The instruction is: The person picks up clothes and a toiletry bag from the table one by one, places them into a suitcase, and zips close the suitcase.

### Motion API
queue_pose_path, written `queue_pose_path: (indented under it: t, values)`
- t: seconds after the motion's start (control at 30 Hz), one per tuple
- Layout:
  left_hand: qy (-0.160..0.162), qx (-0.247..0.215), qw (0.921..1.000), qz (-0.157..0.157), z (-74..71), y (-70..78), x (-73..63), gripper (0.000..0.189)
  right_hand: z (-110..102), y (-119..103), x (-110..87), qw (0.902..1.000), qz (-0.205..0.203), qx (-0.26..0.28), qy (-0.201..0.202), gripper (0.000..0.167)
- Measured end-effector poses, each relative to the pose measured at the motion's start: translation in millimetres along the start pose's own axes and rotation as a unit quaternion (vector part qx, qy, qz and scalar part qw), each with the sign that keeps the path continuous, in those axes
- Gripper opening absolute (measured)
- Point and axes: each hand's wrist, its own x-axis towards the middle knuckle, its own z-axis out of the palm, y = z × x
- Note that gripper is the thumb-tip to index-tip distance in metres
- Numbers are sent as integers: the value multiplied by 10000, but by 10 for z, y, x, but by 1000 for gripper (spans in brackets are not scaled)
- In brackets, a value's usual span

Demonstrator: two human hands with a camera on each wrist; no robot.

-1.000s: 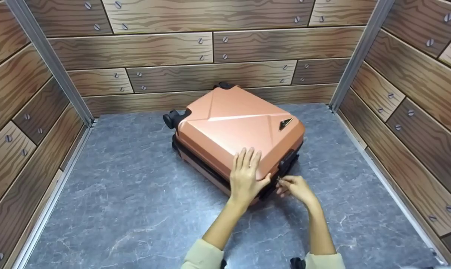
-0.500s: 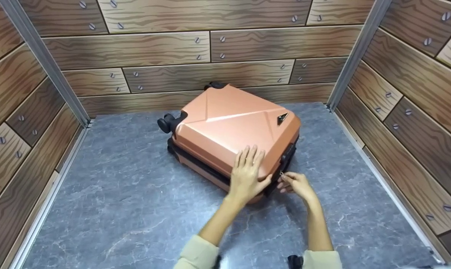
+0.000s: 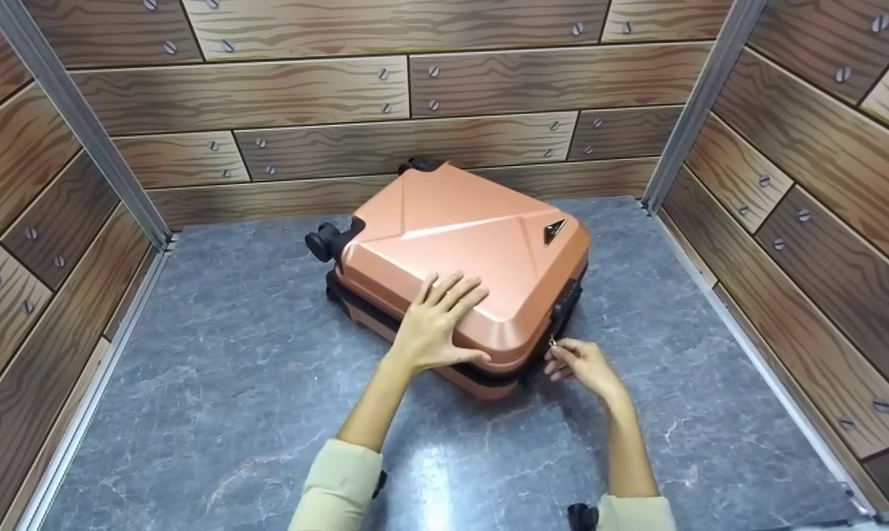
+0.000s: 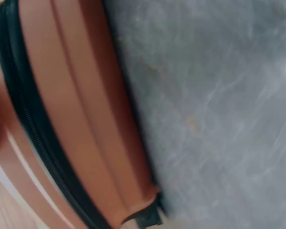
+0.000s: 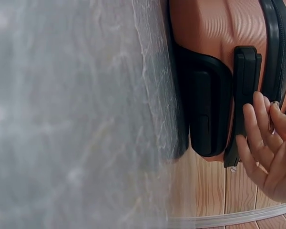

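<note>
A copper-orange hard-shell suitcase (image 3: 459,236) lies flat on the floor, its near corner toward me. My left hand (image 3: 437,324) rests with straight, spread fingers on the lid's near left edge. At the suitcase's right side my right hand (image 3: 584,366) pinches a small metal zipper pull (image 3: 552,342) between thumb and forefinger; the other fingers are loosely bent. A black zipper (image 4: 31,124) runs around the side in the left wrist view. Close by my right fingers, the right wrist view has a black carry handle (image 5: 245,90). The lid looks closed down.
Black wheels (image 3: 326,242) stick out at the suitcase's far left end. Wood-patterned walls (image 3: 304,92) with grey metal corner posts (image 3: 680,125) surround the grey marbled floor (image 3: 231,383). The suitcase's far corner is close to the back wall.
My left hand has slid left along the lid from the near corner, and its fingers have spread. The right hand stays pinching the zipper pull at nearly the same spot.
</note>
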Motion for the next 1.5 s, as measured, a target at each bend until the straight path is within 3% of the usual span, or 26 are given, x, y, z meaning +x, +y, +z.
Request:
queue_pose_path:
  t: [0.23, 0.5, 0.8, 0.97, 1.2, 1.5]
  values:
    - [609, -198, 9978, -158, 126, 87, -5, 96, 24, 21, -48, 9995, -201, -225, 33, 21]
    - [1076, -32, 9938, -278, 187, 108, 36, 97, 22, -23, -42, 9941, -450, -969, 182, 15]
    - [1090, 118, 9933, -354, 169, 123, 49, 98, 58, -73, -60, 9911, -529, -1212, 128, 15]
    - [1108, 108, 9931, -379, 150, 119, 37, 98, 149, -243, -157, 9910, -595, -1198, -55, 14]
    - [1021, 43, 9938, -437, 144, 124, 11, 98, 190, -81, -147, 9870, -453, -1541, 79, 14]
    - [1083, 17, 9934, -382, 157, 116, 14, 98, 241, -105, -210, 9793, -535, -1953, 67, 13]
